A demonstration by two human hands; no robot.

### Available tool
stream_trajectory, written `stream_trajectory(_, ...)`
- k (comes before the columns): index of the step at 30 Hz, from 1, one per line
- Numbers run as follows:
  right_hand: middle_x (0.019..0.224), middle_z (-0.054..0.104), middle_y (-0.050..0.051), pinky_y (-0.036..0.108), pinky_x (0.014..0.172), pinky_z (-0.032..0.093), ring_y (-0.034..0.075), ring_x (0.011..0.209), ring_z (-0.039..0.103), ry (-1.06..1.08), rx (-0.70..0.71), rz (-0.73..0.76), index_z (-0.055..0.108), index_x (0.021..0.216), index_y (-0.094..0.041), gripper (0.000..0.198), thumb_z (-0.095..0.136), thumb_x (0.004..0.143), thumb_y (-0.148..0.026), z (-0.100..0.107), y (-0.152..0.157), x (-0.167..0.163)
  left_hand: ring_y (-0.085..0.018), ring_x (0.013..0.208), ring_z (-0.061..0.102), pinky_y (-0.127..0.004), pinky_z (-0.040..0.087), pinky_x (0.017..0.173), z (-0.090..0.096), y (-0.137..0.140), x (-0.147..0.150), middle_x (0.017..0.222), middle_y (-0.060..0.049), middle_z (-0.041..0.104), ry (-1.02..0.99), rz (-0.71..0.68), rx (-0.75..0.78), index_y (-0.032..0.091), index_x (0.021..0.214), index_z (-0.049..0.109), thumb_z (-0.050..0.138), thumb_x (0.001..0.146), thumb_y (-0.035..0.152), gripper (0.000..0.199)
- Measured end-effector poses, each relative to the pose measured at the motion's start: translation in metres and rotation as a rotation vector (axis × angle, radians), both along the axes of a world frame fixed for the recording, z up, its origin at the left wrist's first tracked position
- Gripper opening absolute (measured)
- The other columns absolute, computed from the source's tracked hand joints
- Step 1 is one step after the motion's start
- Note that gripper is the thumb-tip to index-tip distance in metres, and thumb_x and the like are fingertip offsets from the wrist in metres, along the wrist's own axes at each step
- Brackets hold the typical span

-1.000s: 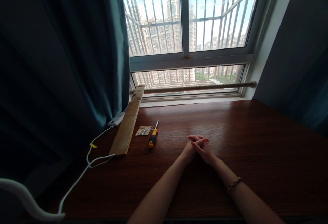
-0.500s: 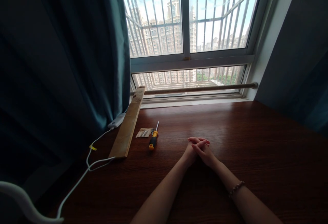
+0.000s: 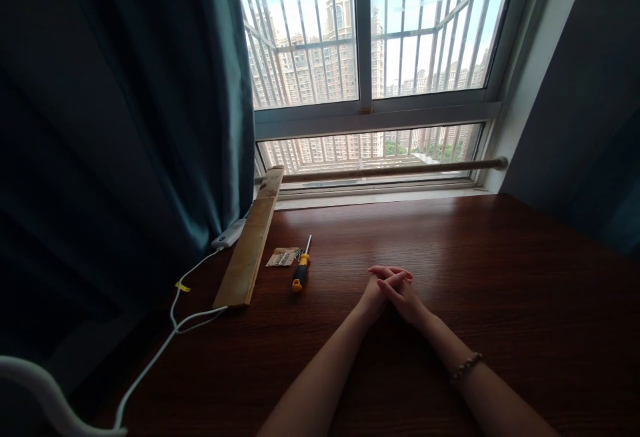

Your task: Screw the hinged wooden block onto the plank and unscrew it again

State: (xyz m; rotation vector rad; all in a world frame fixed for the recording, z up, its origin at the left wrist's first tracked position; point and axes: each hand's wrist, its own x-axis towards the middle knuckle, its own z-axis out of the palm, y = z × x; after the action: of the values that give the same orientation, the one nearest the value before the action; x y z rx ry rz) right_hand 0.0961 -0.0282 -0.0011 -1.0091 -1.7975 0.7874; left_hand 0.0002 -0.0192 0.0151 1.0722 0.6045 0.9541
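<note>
My left hand [image 3: 373, 297] and my right hand [image 3: 407, 298] are clasped together on the dark red-brown wooden tabletop [image 3: 450, 244]. Their fingers are closed over each other, and no object shows in either. A bracelet of beads circles my right wrist. Off to the left of my hands, apart from them, lies a screwdriver [image 3: 301, 272] with a yellow and black handle, its metal shaft pointing toward the window. Beside its shaft is a small, flat, light brown packet or card [image 3: 283, 257] with small metal pieces on or in it; their exact kind is unclear.
A long wooden board [image 3: 245, 250] lies left of the screwdriver, its far end at the window sill. Beyond it are a white power strip [image 3: 230, 233] and a white cable [image 3: 150, 359]. A dark blue curtain [image 3: 200, 124] hangs at left. A rail [image 3: 400, 172] crosses the barred window.
</note>
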Motion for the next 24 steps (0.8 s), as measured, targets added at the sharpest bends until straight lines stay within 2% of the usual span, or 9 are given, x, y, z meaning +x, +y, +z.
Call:
stream_trajectory(7, 0.109, 0.057, 0.005, 0.033, 0.094, 0.039, 0.021, 0.106, 0.051, -0.013, -0.006, 0.005, 0.053, 0.115, -0.023, 0.037, 0.042, 0.087, -0.044, 0.0026, -0.0008, 0.0016, -0.023, 0.090, 0.056, -0.030, 0.043, 0.079, 0.0035, -0.0026, 0.0003, 0.088, -0.008, 0.059, 0.006, 0.024, -0.001, 0.013, 0.081, 0.061, 0.062, 0.070, 0.033, 0.023)
stream_trajectory(15, 0.111, 0.057, 0.005, 0.033, 0.094, 0.040, 0.021, 0.107, 0.051, 0.010, -0.015, 0.020, 0.053, 0.116, -0.023, 0.038, 0.043, 0.086, -0.044, 0.0047, -0.0026, 0.0020, -0.021, 0.089, 0.056, -0.028, 0.043, 0.078, 0.0038, -0.0040, 0.0025, 0.086, -0.006, 0.058, -0.016, 0.015, -0.042, 0.014, 0.080, 0.060, 0.062, 0.070, 0.030, 0.019)
stream_trajectory(24, 0.110, 0.056, 0.005, 0.033, 0.095, 0.039, 0.020, 0.106, 0.051, 0.001, -0.036, 0.016, 0.052, 0.115, -0.023, 0.037, 0.042, 0.086, -0.044, 0.0030, -0.0005, 0.0021, -0.021, 0.088, 0.056, -0.029, 0.043, 0.079, -0.0022, 0.0007, 0.0031, 0.084, -0.007, 0.059, -0.022, 0.009, -0.010, 0.014, 0.079, 0.062, 0.062, 0.071, 0.032, 0.019)
